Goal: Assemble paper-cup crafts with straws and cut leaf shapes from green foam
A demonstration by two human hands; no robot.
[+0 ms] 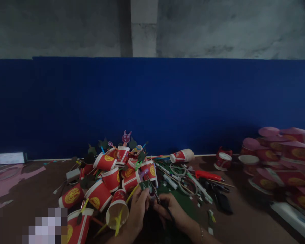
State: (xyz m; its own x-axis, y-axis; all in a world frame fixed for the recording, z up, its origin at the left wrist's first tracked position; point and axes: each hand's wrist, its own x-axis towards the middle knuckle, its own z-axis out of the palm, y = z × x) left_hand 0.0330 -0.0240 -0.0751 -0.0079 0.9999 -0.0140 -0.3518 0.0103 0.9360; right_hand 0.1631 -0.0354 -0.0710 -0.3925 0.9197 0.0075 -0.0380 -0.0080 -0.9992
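My left hand (140, 203) pinches a small dark green piece of paper (145, 185) that has pale lines drawn on it. Closed round the handles of dark scissors (156, 196), my right hand (170, 209) is just to the right of it. The scissor blades point up and away from me, at the paper's right edge; whether they touch it I cannot make out. Red paper cups (99, 195) with yellow emblems lie heaped at my left hand, several with straws or strips sticking out. Dark green sheet material (185, 203) lies under and beside my right hand.
Right of my hands lie pens (199, 188), a clear tape ring (190, 184), a red cutter (208, 175) and a black object (223, 201). Nested cups (182, 156) rest by the blue partition (152, 105). Pink-topped cups (282, 149) crowd the far right; pink paper (5, 183) and a lit phone (11, 158) lie left.
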